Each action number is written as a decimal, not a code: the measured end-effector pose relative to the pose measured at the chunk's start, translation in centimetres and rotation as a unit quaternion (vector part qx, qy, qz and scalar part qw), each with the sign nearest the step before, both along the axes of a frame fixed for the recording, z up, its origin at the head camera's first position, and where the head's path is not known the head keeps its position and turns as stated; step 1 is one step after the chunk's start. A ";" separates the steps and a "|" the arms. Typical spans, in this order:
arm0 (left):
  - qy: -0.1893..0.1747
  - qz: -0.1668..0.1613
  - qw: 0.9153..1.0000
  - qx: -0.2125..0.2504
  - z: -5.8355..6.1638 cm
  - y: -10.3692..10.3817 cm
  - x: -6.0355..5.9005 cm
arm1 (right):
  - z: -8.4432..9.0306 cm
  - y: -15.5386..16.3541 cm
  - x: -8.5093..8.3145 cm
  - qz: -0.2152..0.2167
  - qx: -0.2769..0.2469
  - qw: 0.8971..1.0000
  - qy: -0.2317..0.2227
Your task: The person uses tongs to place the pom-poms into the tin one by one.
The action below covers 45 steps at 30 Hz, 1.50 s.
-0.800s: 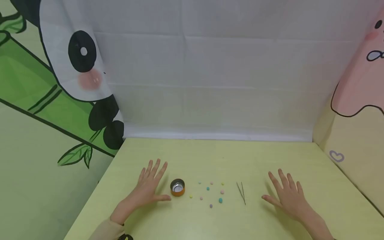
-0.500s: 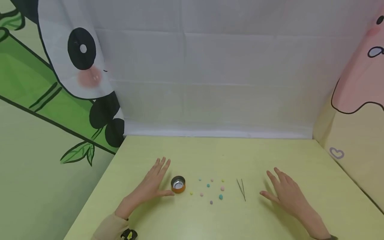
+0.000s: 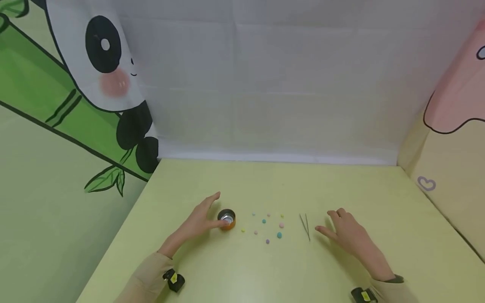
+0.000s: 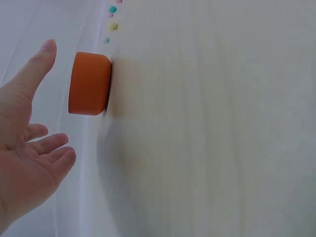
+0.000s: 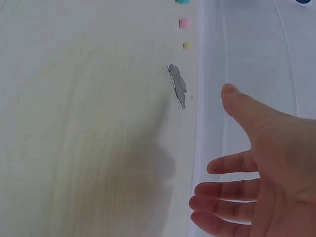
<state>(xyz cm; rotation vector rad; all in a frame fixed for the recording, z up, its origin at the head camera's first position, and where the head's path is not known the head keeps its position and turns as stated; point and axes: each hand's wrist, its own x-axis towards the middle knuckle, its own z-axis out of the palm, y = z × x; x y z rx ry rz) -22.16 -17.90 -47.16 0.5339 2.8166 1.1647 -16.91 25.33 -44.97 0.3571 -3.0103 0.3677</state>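
Though near, tweezers [image 5: 177, 91] mere grey blur

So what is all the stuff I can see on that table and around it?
cup: one, orange with a shiny metal inside, on the table by the left hand
beads: about nine, teal, pink, yellow and purple, scattered between cup and tweezers
tweezers: one pair, thin metal, flat on the table left of the right hand
table: one, pale yellow-green
backdrop: white sheet behind; panda and bamboo cloth on the left, pink cartoon cloth on the right
left hand: open, thumb at the cup's side
right hand: open, fingers loosely curled, beside the tweezers, holding nothing
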 end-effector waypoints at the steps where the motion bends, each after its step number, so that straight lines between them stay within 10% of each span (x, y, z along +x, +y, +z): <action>1: -0.001 -0.001 1.000 0.007 0.0 -0.1 -0.1 | 0.0 -0.4 0.0 -0.003 -0.004 1.000 -0.007; 16: -0.021 -0.032 0.999 0.032 -1.7 -1.2 0.9 | -1.3 -6.5 0.7 -0.011 -0.016 0.999 -0.039; 45: -0.037 -0.014 0.992 0.118 -4.4 0.9 0.9 | -3.8 -8.0 -0.1 -0.078 -0.062 0.992 -0.079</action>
